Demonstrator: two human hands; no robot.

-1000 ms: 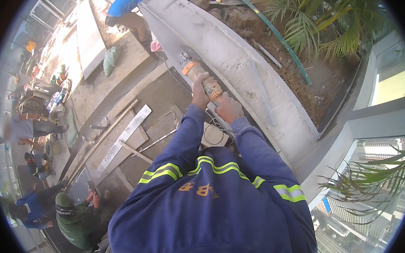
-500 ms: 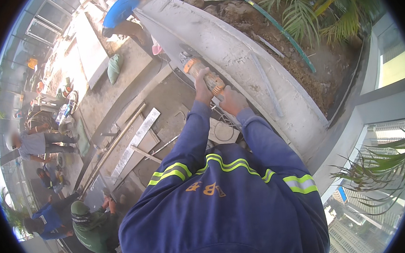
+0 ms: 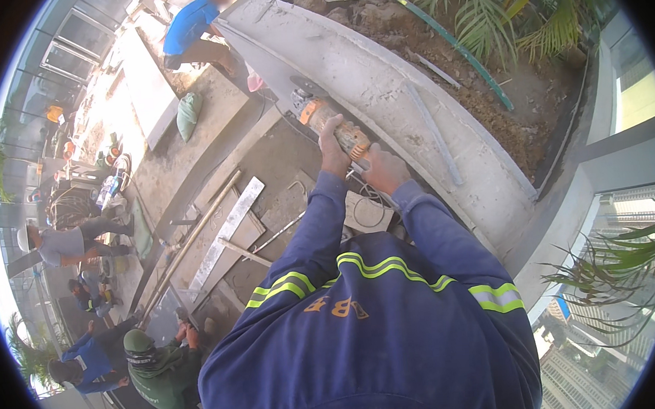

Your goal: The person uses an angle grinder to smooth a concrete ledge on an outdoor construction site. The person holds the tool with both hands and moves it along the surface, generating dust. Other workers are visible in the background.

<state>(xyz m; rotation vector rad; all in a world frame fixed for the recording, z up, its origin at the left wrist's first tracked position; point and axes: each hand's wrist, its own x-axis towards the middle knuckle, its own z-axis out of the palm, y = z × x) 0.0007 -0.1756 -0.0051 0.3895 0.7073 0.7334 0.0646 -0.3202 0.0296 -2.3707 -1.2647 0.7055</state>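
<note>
An orange and grey angle grinder (image 3: 340,134), coated in dust, is in both my hands. My left hand (image 3: 332,148) is wrapped round the front of its body, just behind the orange collar. Further back, my right hand (image 3: 384,169) grips the rear end, near where a cord trails off. The grinder's dark round disc (image 3: 306,85) points away from me. It lies at the side of a low curved concrete wall (image 3: 379,74); whether it touches the surface I cannot tell.
Soil and palms fill the planter (image 3: 512,103) beyond the wall. A long pale board (image 3: 228,229) and poles lie on the floor at left. A green sack (image 3: 188,114) sits on a concrete step. A person in blue (image 3: 193,25) bends ahead; another in green (image 3: 158,372) crouches at lower left.
The view has shifted slightly, and the grinder appears a little lower and further right. Its disc shows more plainly, with less dust haze around it. Both hands keep their hold.
</note>
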